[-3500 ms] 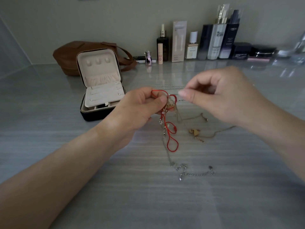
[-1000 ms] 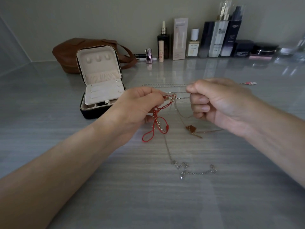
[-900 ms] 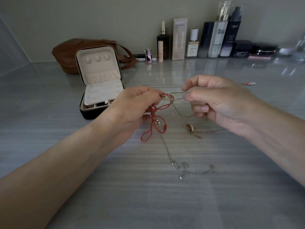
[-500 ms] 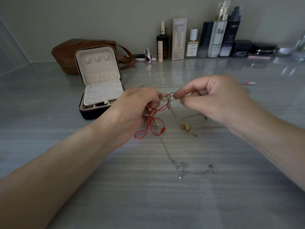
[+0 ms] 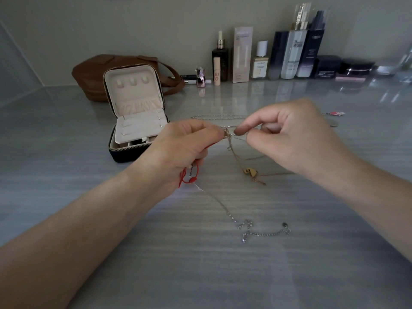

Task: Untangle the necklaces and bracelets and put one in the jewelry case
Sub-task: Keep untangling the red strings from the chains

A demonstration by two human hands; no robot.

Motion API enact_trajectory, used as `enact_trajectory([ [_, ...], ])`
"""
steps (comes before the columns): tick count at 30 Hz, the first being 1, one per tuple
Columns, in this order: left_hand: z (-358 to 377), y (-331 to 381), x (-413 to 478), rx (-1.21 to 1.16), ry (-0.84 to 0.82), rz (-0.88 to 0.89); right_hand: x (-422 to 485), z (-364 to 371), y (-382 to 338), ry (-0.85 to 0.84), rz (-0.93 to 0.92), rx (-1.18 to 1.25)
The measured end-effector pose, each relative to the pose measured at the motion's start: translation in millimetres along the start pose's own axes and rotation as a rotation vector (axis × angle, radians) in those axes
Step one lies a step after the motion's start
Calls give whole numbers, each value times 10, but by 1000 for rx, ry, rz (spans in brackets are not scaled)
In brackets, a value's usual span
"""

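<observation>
My left hand (image 5: 185,148) pinches the knot of tangled chains (image 5: 227,134) above the table, and a red cord bracelet (image 5: 189,175) hangs under its palm, mostly hidden. My right hand (image 5: 289,134) pinches a thin silver chain (image 5: 214,117) right beside the knot. A gold chain with a small gold pendant (image 5: 249,171) drops from the knot to the table. A silver chain with clear stones (image 5: 252,228) trails toward me. The jewelry case (image 5: 136,112) stands open to the left, its cream lid upright.
A brown leather bag (image 5: 98,72) lies behind the case. Several cosmetic bottles and boxes (image 5: 289,54) line the back wall. A small red and silver item (image 5: 334,113) lies on the grey table (image 5: 200,264) to the right of my right hand.
The red cord has been drawn left and down under my left palm. My right hand has stretched out its index finger at the knot. The gold pendant has shifted slightly.
</observation>
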State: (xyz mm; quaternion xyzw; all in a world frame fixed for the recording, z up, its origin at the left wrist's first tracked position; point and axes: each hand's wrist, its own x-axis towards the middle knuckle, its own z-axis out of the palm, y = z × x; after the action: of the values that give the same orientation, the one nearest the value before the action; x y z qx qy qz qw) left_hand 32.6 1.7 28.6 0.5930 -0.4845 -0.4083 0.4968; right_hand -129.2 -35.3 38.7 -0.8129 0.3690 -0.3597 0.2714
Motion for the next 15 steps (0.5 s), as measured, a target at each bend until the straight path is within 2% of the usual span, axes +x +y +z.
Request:
enact_trajectory([
  [5, -1, -3, -1, 29, 12, 78, -8, 12, 10, -18, 2, 51],
  [9, 29, -17, -22, 86, -12, 170, 0, 41, 28, 31, -26, -29],
  [15, 49, -21, -40, 113, -12, 204, 22, 103, 45, 73, -17, -95],
])
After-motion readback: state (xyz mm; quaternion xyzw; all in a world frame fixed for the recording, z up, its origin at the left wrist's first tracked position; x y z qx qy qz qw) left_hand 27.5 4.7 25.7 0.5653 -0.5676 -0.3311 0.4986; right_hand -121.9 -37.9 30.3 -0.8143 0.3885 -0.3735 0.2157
